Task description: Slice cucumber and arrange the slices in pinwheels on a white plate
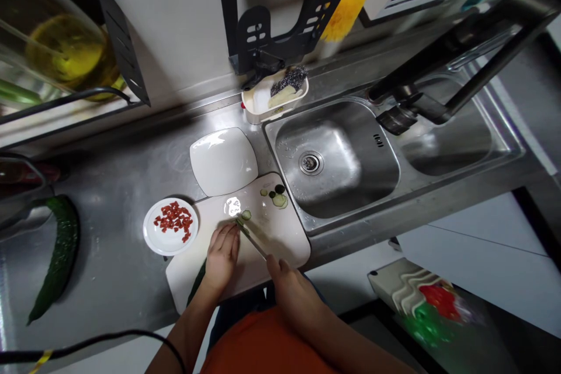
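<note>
On the white cutting board (pixel 284 239), my left hand (pixel 223 251) presses a dark green cucumber (pixel 199 281), mostly hidden under my palm and forearm. My right hand (pixel 289 283) grips a knife (pixel 254 242) by its handle. The blade lies at the cucumber's cut end, close to my left fingertips. A thin cucumber slice (pixel 246 215) rests just beyond the blade. More cucumber pieces (pixel 279 201) lie at the board's far right corner.
A white plate of chopped red pieces (pixel 175 219) sits left of the board, and a square white plate (pixel 223 160) behind it. Another whole cucumber (pixel 61 257) lies far left. A steel sink (pixel 342 158) with a dark faucet (pixel 442 64) is at right. A sponge holder (pixel 275 99) stands at the wall.
</note>
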### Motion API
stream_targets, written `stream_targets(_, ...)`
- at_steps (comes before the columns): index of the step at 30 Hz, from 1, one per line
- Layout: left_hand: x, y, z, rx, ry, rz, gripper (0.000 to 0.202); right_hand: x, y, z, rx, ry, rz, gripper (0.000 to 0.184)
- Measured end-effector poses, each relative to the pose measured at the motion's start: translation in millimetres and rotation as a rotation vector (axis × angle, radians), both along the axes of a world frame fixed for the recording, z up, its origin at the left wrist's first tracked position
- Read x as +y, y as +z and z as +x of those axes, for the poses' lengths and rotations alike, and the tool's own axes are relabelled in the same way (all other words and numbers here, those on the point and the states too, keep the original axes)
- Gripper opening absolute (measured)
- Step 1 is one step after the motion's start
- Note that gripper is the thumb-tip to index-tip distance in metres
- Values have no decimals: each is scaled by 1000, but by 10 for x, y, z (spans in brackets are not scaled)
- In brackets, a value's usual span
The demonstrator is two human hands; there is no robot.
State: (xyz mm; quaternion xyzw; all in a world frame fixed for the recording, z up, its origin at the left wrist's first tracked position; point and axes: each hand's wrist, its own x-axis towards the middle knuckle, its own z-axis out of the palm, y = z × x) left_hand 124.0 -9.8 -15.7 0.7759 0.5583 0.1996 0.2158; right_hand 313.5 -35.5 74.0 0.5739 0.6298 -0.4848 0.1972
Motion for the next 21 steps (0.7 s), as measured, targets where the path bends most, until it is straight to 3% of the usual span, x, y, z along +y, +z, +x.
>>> stream_targets(21, -10, -11, -6, 28, -7, 1, 26, 116, -92, -109, -10, -32, -3, 45)
